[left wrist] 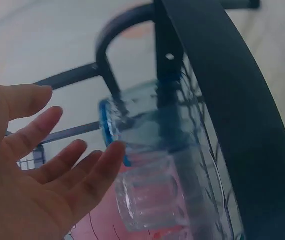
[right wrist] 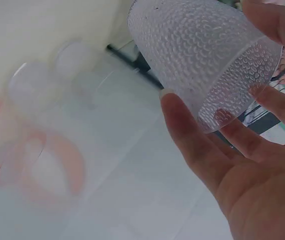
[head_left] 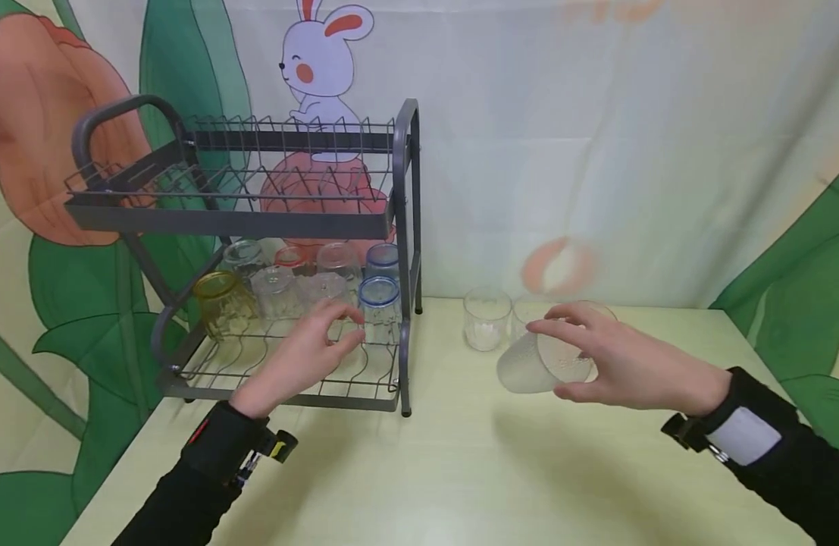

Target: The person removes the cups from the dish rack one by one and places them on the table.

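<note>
Head view: right hand point(head_left: 620, 360) grips a dimpled clear tumbler point(head_left: 538, 364) above the table point(head_left: 446, 470), tipped on its side, long axis near horizontal, one end pointing left toward the dish rack point(head_left: 255, 250). Risk: slip from the loose fingertip hold.

Left wrist view: left hand point(left wrist: 37, 175) open, fingers straight, just beside the blue-rimmed glass point(left wrist: 147, 120); a knock could topple it.

Right wrist view: fingers point(right wrist: 192, 145) curl round the tumbler's wall.

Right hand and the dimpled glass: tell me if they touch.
Touching. The right wrist view shows the right hand with thumb and fingers curled round the dimpled glass, lifted and tilted.
</note>
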Available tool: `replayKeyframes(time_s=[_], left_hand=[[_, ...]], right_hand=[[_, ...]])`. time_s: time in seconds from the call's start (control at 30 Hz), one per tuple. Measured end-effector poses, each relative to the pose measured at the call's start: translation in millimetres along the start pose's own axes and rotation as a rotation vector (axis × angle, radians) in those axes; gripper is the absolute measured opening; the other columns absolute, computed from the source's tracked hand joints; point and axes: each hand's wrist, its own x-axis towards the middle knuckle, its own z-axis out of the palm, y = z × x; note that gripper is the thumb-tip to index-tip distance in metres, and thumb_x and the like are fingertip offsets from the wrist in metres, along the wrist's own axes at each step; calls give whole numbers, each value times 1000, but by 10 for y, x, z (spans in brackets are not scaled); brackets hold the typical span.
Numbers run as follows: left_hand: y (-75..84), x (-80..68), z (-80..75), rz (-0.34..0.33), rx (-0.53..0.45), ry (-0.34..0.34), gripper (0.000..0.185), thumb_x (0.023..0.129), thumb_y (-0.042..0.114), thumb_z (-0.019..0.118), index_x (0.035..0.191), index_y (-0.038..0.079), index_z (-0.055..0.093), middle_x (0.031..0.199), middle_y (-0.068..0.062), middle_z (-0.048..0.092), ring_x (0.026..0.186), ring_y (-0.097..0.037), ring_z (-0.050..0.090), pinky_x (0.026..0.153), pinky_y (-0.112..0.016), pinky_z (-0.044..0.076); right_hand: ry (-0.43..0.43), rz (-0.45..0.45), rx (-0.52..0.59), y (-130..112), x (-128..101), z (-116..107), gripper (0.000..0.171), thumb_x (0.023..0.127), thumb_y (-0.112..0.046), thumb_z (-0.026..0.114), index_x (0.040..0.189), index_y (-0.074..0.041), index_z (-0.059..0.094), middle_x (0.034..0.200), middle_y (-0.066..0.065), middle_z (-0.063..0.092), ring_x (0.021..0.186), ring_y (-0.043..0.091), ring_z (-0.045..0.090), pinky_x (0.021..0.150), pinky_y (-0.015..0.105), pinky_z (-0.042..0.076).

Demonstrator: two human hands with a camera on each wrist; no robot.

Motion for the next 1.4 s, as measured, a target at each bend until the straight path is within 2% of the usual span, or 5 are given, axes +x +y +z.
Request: replayKeyframes(time_s=[0.1,0.33,0.83,1.07,1.4], left_hand=[[-52,74,-43,37,105,7,20,99,16,60,116,5,60,123,-15,51,92,-27,54,77,-41,47],[-101,284,-128,73,227,-71,34,98,16,61,129,3,54,132,-16,45,118,-31,50,96,-43,46],[116,790,-111,27,363,-224,75,92,20,71,154,11,29,154,-20,26,137,-36,36,103,-46,43],[196,866,-24,-30,410,-272,79,89,17,74,154,11,30,153,-23,27,135,-39,37,102,-51,44],[163,863,105,1,552,-251,79,84,28,80,149,7,40,144,-22,41,125,-38,47,97,-59,44]], right_hand=[[-41,49,-43,141,-98,-109,72,80,-28,81,142,-12,49,132,8,49,110,22,57,83,37,53],[-123,209,-68,435,-294,-284,72,80,-29,81,143,-13,49,128,10,51,86,12,60,65,27,52],[-220,403,-69,1106,-404,-202,72,80,-28,82,138,2,50,120,24,53,101,34,59,80,50,53],[-266,502,-67,1342,-395,-18,73,80,-28,82,136,5,49,119,30,52,101,40,56,79,55,51],[-282,620,-30,1572,-359,181,72,81,-29,77,136,8,47,128,36,48,116,51,47,90,64,44]])
